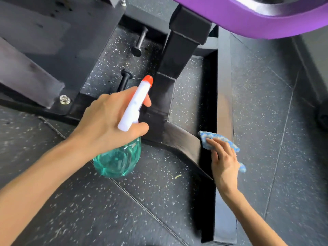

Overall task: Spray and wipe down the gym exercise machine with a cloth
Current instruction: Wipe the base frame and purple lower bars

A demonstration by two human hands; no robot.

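left hand [110, 119]: curled round the neck of the spray bottle, thumb under the white head, a fingertip showing on the far side by the trigger.
spray bottle [118, 159]: clear green body hanging below the hand, white head tilted up and away, orange nozzle [148, 79] aimed at the machine's black frame; small raised marks on its shoulder are too blurred to read.
right hand [224, 160]: fingers straight and close together, pressing down flat on the cloth.
cloth [219, 139]: blue and white, bunched, lying on the long black bar where the curved bar meets it; a corner sticks out past the wrist.
long black bar [224, 103]: runs from near to far along the floor.
curved bar [174, 137]: joins it from the left, just beyond the bottle.
floor [159, 192]: dark speckled tiles.
bolt [64, 99]: silver, on a plate at the left.
post [181, 50]: black, square, rising from the frame.
purple pad [266, 20]: overhead at top right.
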